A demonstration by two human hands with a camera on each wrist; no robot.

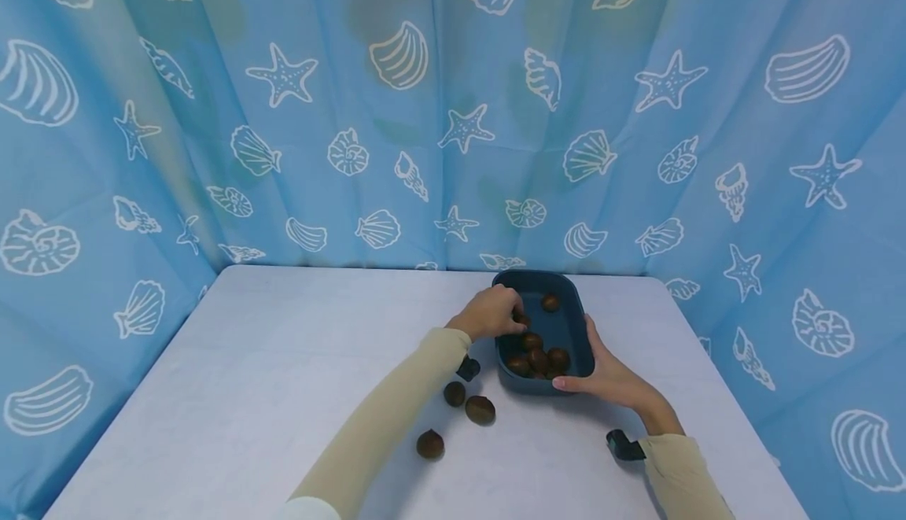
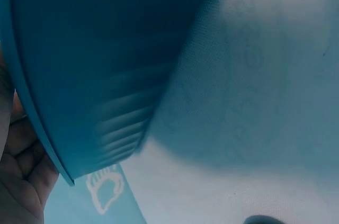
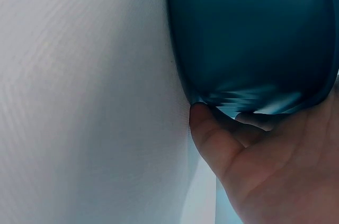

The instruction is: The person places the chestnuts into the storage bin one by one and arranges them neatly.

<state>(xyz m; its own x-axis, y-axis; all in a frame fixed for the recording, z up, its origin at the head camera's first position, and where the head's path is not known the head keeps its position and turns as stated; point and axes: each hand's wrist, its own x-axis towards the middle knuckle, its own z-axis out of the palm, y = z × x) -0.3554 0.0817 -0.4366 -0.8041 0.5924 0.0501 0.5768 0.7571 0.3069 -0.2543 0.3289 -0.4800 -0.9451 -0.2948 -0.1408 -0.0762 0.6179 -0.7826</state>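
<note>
A dark blue rectangular box [image 1: 557, 330] with rounded corners stands at the back right of the table, and several brown chestnuts [image 1: 538, 359] lie in it, most of them at its near end. My left hand [image 1: 491, 311] reaches over the left rim, fingers curled around a chestnut [image 1: 522, 320] inside. In the left wrist view, the box wall [image 2: 106, 75] hides the fingertips. My right hand [image 1: 609, 370] grips the box at its near right corner, thumb at the near side and fingers along the right side. The right wrist view shows that hand [image 3: 280, 166] against the box's outer wall [image 3: 254, 38].
Three loose chestnuts [image 1: 480, 410] lie on the white table [image 1: 283, 363], left of the box and close to my left forearm. A black wrist camera [image 1: 624, 446] sits by my right sleeve. Behind the table hangs a blue curtain [image 1: 439, 127] with shell and starfish prints.
</note>
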